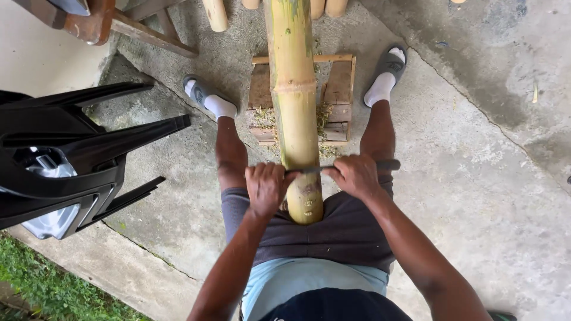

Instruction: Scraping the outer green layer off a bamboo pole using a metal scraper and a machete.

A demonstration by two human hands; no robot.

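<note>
Thick yellow-green bamboo pole (292,89), long axis running straight away from the body, near end propped against the lap, far part over a small wooden crate (338,89) on the concrete floor (476,178). Dark drawknife blade (315,169) laid crosswise on the pole. Left hand (266,187) and right hand (355,176), fingers clenched tight on either end, equally near. Overturned black plastic chair (71,154) off left.

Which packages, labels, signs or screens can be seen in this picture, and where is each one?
No label, sign or screen shows.
Nearest to a package: a clear plastic bag, crumpled, whitish-grey, inside the overturned black plastic chair on the left.
The two hands hold only a dark blade across a plain yellow-green bamboo pole.
</note>
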